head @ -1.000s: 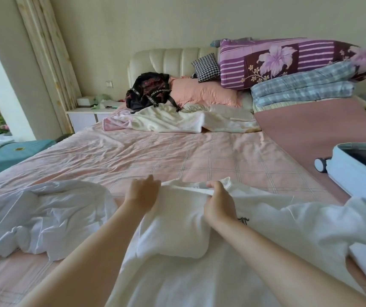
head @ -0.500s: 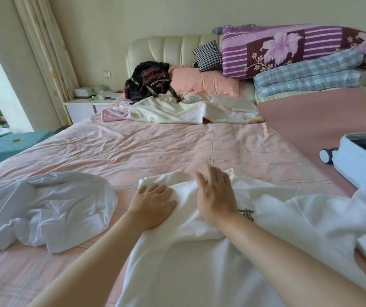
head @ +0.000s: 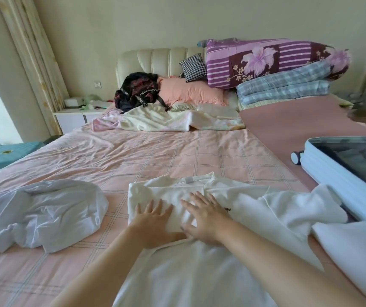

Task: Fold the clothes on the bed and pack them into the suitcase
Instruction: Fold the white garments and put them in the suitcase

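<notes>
The white T-shirt (head: pixel 188 280) lies spread on the near part of the bed (head: pixel 155 156), collar pointing away toward the headboard, with its left side folded in over the middle. Both of the person's hands rest flat on that folded part, side by side and nearly touching at the thumbs. The left hand (head: pixel 153 220) and right hand (head: pixel 204 214) have their fingers straight and spread wide, pressing down on the cloth and gripping nothing. To the left, just beside the shirt, sits a crumpled white garment (head: pixel 42 211). On the right the pale blue suitcase (head: pixel 337 180) lies open on the bed, the shirt's right sleeve reaching its near wall. At the head of the bed are a black backpack (head: pixel 137 90), a peach pillow (head: pixel 188 90) and a rumpled blanket (head: pixel 166 119).
</notes>
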Tool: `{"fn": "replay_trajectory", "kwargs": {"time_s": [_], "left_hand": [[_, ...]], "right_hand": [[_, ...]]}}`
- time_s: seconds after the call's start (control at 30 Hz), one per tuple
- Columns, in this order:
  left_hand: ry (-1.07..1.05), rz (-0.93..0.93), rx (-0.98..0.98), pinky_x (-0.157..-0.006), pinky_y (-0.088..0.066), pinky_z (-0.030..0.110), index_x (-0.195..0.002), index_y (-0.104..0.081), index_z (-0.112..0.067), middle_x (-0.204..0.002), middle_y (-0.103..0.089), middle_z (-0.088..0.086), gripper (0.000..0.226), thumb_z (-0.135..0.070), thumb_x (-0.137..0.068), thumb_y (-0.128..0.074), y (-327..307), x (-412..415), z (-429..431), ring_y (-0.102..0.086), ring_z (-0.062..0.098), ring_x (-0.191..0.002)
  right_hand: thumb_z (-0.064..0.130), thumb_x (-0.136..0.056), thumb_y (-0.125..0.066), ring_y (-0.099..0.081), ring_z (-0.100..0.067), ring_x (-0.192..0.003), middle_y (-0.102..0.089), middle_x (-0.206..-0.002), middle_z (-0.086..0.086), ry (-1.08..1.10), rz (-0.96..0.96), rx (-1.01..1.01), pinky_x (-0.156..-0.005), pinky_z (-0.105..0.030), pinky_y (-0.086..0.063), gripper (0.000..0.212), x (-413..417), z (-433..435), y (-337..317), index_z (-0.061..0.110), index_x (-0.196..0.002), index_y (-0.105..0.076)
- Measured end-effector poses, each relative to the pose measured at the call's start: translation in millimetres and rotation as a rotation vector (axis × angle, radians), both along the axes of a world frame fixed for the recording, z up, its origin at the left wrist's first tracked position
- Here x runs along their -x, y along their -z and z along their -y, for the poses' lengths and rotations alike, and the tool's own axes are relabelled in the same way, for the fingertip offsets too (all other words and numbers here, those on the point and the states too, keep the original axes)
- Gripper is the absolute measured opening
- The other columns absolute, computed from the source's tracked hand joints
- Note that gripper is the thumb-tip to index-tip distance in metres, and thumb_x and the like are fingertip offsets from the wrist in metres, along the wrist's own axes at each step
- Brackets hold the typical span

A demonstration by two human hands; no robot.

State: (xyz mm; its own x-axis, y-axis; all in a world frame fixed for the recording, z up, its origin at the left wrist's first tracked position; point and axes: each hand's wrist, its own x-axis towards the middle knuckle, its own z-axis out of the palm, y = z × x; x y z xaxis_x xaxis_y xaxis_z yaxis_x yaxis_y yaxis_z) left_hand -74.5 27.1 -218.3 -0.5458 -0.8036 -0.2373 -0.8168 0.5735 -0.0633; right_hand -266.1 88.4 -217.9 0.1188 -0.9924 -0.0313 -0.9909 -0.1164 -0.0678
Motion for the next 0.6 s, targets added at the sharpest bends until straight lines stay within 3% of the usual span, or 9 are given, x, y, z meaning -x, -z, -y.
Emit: {"fn": "replay_trajectory", "kwargs": {"time_s": [0.1, 0.17, 0.27, 0.33, 0.47, 0.6], "left_hand": [[0.097, -0.015, -0.021, -0.123, 0.001, 0.047, -0.158, 0.002, -0.029, -0.166, 0.011, -0.004, 0.111, -0.088, -0.075, -0.042, -9, 19, -17, 0.007, 0.017, -0.153], [0.128, 0.001, -0.042, -0.123, -0.002, 0.044, -0.158, 0.0, -0.033, -0.166, 0.005, -0.003, 0.104, -0.082, -0.079, -0.047, -14, 35, -26, 0.003, 0.018, -0.153], [0.146, -0.053, 0.01, -0.122, -0.009, 0.043, -0.158, -0.011, -0.034, -0.166, -0.009, -0.003, 0.085, -0.071, -0.089, -0.044, -26, 70, -34, -0.011, 0.018, -0.152], [0.151, -0.166, 0.048, -0.117, -0.022, 0.04, -0.155, -0.022, -0.035, -0.161, -0.027, -0.004, 0.069, -0.058, -0.094, -0.045, -36, 99, -40, -0.029, 0.02, -0.145], [0.17, -0.37, -0.011, -0.109, -0.037, 0.037, -0.147, -0.037, -0.035, -0.151, -0.043, -0.008, 0.052, -0.035, -0.097, -0.048, -44, 167, -62, -0.045, 0.021, -0.135], [0.298, -0.423, -0.038, -0.111, -0.033, 0.036, -0.15, -0.035, -0.031, -0.15, -0.041, -0.007, 0.053, -0.033, -0.098, -0.049, -40, 234, -90, -0.037, 0.019, -0.139]], "right_hand": [[0.063, -0.101, -0.025, 0.013, -0.019, -0.154, 0.008, -0.169, -0.005, 0.025, -0.066, -0.111, -0.124, -0.046, 0.01, 0.072, 12, -25, 6, 0.03, -0.161, -0.001], [0.059, -0.102, -0.028, 0.009, -0.018, -0.155, 0.001, -0.169, -0.004, 0.055, 0.005, -0.13, -0.124, -0.046, 0.007, 0.069, 26, -34, 2, 0.031, -0.161, -0.007], [0.046, -0.102, -0.04, -0.021, -0.021, -0.15, -0.032, -0.16, -0.003, 0.102, 0.138, 0.051, -0.122, -0.04, -0.012, 0.052, 62, -46, -18, 0.027, -0.15, -0.038], [0.032, -0.099, -0.044, -0.039, -0.023, -0.137, -0.048, -0.147, -0.002, 0.182, 0.109, 0.152, -0.114, -0.038, -0.026, 0.043, 99, -55, -32, 0.025, -0.141, -0.05], [0.016, -0.092, -0.047, -0.056, -0.023, -0.114, -0.061, -0.123, 0.0, 0.473, -0.023, 0.212, -0.093, -0.035, -0.04, 0.032, 177, -86, -50, 0.023, -0.119, -0.063], [0.006, -0.098, -0.043, -0.059, -0.027, -0.12, -0.061, -0.13, -0.008, 0.872, -0.124, 0.098, -0.09, -0.037, -0.048, 0.035, 229, -117, -54, 0.012, -0.128, -0.06]]}}
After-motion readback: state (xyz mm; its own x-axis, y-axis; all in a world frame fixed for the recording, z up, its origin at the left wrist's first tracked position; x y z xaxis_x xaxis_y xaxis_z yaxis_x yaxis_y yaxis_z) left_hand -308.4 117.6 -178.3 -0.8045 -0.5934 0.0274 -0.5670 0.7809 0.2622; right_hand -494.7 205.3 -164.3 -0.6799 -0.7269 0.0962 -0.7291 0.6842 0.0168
